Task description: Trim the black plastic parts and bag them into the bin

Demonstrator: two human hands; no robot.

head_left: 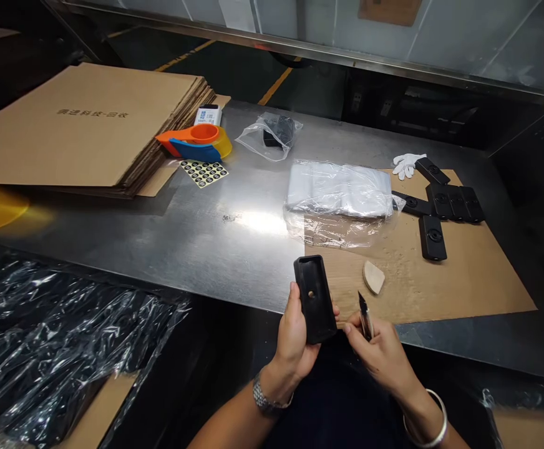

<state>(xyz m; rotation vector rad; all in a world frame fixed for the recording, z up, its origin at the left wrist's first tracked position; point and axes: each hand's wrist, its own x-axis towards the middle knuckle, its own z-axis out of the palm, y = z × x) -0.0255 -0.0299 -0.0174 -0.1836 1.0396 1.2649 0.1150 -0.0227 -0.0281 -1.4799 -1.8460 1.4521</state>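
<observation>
My left hand (295, 340) is closed around a black rectangular plastic case (316, 305), its hollow side with a small hole turned up toward me. Just to the right, my right hand (382, 352) grips a utility knife (364, 315), the dark blade pointing up and away. The blade is apart from the case. Beyond the knife, a pale wedge-shaped piece (374, 277) lies on a cardboard sheet (468, 280). Several similar black cases (433, 238) rest at the right of that sheet.
A clear bag of white packaging (340, 190) lies behind my hands. Cardboard stacks (94, 125), an orange-and-blue tape dispenser (197, 142) and a sticker sheet (205, 173) are at left. A white glove (407, 164) and a bagged black part (276, 132) sit further back.
</observation>
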